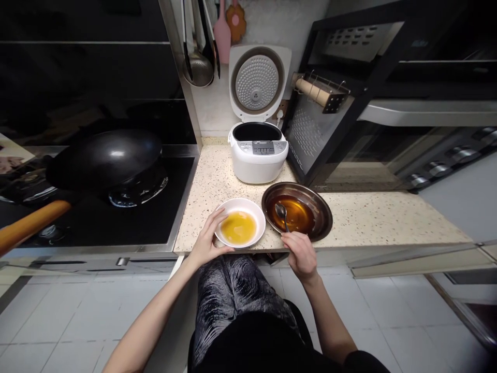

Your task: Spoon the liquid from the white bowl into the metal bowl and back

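Note:
A white bowl (259,216) with yellow liquid stands at the counter's front edge. My left hand (209,240) grips its left side, with fingers over the rim and the thumb low at the front. Just to the right sits a dark metal bowl (324,204) holding amber-brown liquid. My right hand (301,254) is closed around the handle of a metal spoon (281,211). The spoon's head is over the liquid in the metal bowl; whether it touches the liquid I cannot tell.
Behind the bowls is a white rice cooker (259,168), lid raised. A black wok (108,155) sits on the stove at left, its wooden handle (34,223) pointing toward me. An oven and a black rack (310,124) stand at right. Utensils (200,70) hang on the wall.

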`<action>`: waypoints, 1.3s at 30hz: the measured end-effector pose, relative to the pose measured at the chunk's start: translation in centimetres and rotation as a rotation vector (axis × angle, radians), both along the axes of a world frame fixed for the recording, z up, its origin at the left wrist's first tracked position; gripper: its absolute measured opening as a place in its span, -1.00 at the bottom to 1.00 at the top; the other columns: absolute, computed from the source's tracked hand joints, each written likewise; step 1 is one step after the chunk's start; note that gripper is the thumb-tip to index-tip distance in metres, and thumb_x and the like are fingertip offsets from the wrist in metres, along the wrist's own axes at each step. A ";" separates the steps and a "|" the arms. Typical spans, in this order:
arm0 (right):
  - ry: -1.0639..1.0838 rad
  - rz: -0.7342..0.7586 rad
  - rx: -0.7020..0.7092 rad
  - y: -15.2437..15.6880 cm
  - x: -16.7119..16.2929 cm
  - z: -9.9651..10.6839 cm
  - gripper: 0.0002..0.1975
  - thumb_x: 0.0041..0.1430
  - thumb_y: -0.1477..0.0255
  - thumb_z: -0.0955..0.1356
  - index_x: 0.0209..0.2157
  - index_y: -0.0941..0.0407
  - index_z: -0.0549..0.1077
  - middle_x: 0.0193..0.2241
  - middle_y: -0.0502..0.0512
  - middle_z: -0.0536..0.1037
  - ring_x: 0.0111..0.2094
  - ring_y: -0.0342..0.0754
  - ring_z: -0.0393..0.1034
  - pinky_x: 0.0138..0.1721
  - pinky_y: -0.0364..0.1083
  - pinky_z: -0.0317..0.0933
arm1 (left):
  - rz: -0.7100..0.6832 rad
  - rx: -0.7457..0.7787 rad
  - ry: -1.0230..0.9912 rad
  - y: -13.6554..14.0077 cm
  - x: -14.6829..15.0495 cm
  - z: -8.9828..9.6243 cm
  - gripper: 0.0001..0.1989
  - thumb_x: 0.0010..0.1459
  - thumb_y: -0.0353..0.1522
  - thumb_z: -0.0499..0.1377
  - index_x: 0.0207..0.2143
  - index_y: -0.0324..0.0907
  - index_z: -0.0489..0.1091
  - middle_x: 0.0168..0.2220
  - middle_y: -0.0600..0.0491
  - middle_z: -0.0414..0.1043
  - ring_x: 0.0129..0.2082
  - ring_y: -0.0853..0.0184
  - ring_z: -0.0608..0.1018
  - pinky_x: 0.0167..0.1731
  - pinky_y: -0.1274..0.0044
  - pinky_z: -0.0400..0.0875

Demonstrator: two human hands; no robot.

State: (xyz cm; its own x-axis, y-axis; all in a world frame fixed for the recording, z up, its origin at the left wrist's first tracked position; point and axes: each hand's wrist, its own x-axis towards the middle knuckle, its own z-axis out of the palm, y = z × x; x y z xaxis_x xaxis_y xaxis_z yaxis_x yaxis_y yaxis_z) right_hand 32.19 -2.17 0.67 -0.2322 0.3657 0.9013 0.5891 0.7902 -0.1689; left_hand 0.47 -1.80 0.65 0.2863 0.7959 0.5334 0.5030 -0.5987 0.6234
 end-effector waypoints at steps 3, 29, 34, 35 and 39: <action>0.141 -0.036 0.002 -0.3 -0.6 0.7 -0.74 0.35 0.59 0.32 -0.04 0.02 0.54 -0.26 0.09 0.70 -0.22 0.01 0.63 -0.22 0.07 0.51 | 0.004 -0.006 0.005 0.0 0.0 0.0 -0.10 0.12 0.17 0.30 0.37 -0.06 0.23 0.40 -0.28 0.17 0.43 -0.18 0.25 0.37 -0.10 0.17; 0.496 0.119 -0.295 -1.5 -7.7 -0.8 -0.83 0.39 0.52 0.30 -0.18 0.04 0.53 -0.33 0.07 0.65 -0.27 -0.01 0.58 -0.20 0.04 0.47 | -0.022 0.003 -0.034 0.0 0.2 0.1 -0.08 0.11 0.16 0.31 0.39 -0.05 0.20 0.42 -0.26 0.15 0.45 -0.17 0.22 0.38 -0.09 0.19; 0.508 0.130 -0.307 -1.4 -7.8 -1.0 -0.83 0.38 0.55 0.31 -0.19 0.05 0.53 -0.33 0.05 0.64 -0.27 -0.03 0.57 -0.21 0.00 0.46 | -0.021 -0.007 -0.034 -0.1 0.2 0.0 -0.08 0.10 0.16 0.31 0.38 -0.04 0.20 0.42 -0.26 0.14 0.46 -0.17 0.21 0.39 -0.08 0.18; 0.510 0.134 -0.312 -1.4 -7.7 -1.1 -0.83 0.38 0.55 0.31 -0.19 0.05 0.53 -0.33 0.05 0.64 -0.26 -0.03 0.57 -0.21 0.00 0.46 | -0.019 -0.013 -0.031 -0.1 0.1 0.0 -0.08 0.09 0.16 0.32 0.38 -0.05 0.21 0.42 -0.26 0.14 0.45 -0.17 0.22 0.38 -0.09 0.18; 0.528 0.139 -0.357 -1.4 -7.9 -1.4 -0.83 0.38 0.55 0.31 -0.22 0.05 0.52 -0.32 0.06 0.64 -0.25 -0.03 0.57 -0.20 0.00 0.46 | -0.017 -0.014 -0.029 -0.1 0.1 0.1 -0.07 0.09 0.15 0.32 0.38 -0.05 0.21 0.42 -0.26 0.14 0.46 -0.18 0.20 0.39 -0.10 0.17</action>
